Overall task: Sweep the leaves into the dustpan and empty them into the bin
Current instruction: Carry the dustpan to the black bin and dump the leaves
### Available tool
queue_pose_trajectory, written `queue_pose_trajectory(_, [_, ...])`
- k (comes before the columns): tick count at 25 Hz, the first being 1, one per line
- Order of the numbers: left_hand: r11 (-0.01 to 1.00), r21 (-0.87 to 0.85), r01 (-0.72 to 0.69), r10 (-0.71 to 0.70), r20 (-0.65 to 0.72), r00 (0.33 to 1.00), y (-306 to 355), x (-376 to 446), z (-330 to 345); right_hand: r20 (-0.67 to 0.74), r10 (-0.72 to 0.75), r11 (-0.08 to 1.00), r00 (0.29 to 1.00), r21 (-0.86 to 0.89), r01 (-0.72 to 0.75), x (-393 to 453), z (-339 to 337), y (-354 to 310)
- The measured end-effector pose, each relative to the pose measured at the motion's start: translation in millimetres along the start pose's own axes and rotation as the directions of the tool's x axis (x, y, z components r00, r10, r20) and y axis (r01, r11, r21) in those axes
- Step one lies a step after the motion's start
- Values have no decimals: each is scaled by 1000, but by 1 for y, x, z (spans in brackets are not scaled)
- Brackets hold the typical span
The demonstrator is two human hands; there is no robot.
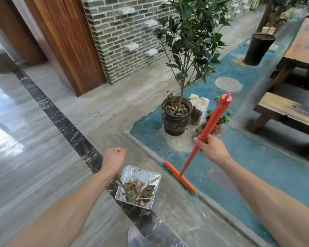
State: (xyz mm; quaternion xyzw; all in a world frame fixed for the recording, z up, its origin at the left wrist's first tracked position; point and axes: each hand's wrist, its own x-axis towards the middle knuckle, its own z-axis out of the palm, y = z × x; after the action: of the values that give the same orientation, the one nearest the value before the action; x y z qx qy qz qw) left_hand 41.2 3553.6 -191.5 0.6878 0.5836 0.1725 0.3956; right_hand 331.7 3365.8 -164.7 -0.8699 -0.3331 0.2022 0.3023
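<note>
A shiny metal dustpan (132,172) hangs just above the floor at lower centre, with a heap of dry leaves (137,189) inside it. My left hand (113,157) is curled in a fist above its far left corner. A thin handle rod rises from the pan toward that fist, and my forearm hides its upper part. My right hand (211,148) grips the orange broom handle (214,120) at mid-length. The broom head (180,177), orange with green bristles, rests on the floor just right of the dustpan. A black bin (259,49) stands far off at the upper right.
A tall potted tree (176,116) stands straight ahead beside a stone block (198,107) and a small red pot (216,125). A wooden bench (285,111) and table (303,43) fill the right side. A brick wall and wooden door frame are at the back left.
</note>
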Motion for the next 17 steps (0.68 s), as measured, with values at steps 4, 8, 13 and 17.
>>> queue_pose_trajectory(4, [999, 9, -33, 32, 13, 999, 17, 74, 9, -34, -20, 997, 999, -73, 18, 80, 17, -29])
queue_pose_trajectory(8, [999, -12, -44, 45, 58, 997, 30, 166, 15, -67, 17, 992, 998, -127, -25, 159, 41, -61])
queue_pose_trajectory(13, [998, -63, -1, 9, 129, 992, 46, 267, 23, -83, 139, 964, 987, -218, -154, 250, 65, -99])
queue_pose_trajectory(17, [999, -21, 26, -22, 186, 982, 62, 322, 30, -56, 227, 935, 972, -265, -233, 303, 85, -106])
